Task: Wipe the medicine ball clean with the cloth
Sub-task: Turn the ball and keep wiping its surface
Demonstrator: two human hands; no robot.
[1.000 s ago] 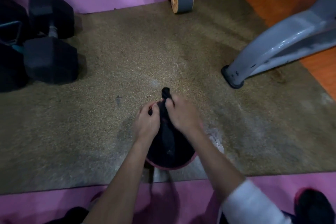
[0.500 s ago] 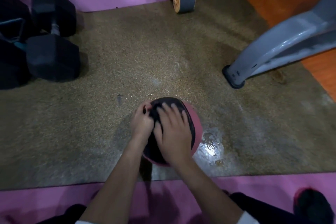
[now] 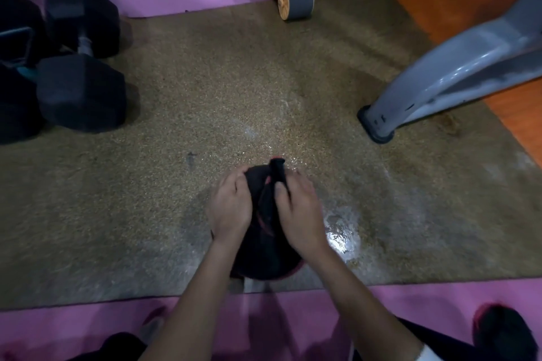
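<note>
Head view: the round pink medicine ball (image 3: 291,271) sits on the speckled brown floor mat (image 3: 205,97), mostly shrouded by the black cloth (image 3: 277,173). The left hand (image 3: 230,208) curls its fingers round the ball's side, and the right hand (image 3: 299,214) pinches a cloth ridge. The shiny wet patch (image 3: 341,228) just beside it could let the ball skid.

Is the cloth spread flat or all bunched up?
Bunched up: the cloth is gathered into a ridge, pinched by the right hand atop the ball.
</note>
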